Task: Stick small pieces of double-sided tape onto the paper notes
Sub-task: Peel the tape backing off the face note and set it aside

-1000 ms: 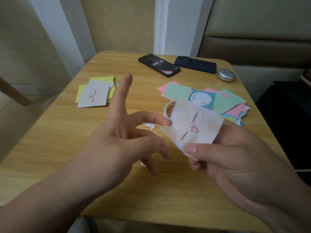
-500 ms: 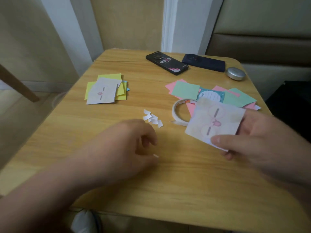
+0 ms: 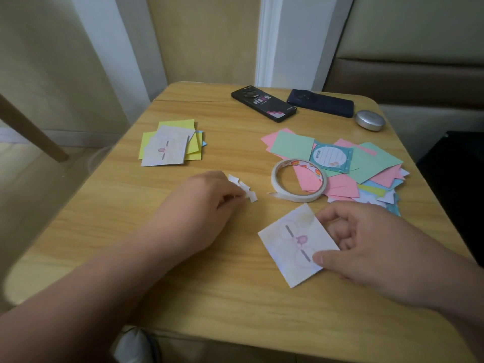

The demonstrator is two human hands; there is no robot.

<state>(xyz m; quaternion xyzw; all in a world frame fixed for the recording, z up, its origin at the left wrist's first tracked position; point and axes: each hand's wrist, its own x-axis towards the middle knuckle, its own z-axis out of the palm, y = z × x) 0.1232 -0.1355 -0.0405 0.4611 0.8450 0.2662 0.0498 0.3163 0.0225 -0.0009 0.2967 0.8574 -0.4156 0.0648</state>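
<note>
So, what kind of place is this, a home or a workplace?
Probably a home: a small wooden table beside an upholstered seat back, with a black phone and a dark blue phone lying near the paper notes.

Light wood-grain counter (image 3: pixel 183 297), rounded corners, seam across the far end. Behind it is a yellow-beige wall (image 3: pixel 207 40) with white vertical trim (image 3: pixel 267 40) mid-frame and a wider white strip (image 3: pixel 112 48) slanting on the left. Right side: padded beige panel (image 3: pixel 419 27) over a brown band (image 3: pixel 406 74), looks like a bench back. Dark block (image 3: pixel 455 169) just beside the counter's right edge. Left: angled wooden leg (image 3: pixel 34 132), white baseboard (image 3: pixel 70 134), pale floor (image 3: pixel 34 195). Light soft and even, shadows faint.
</note>
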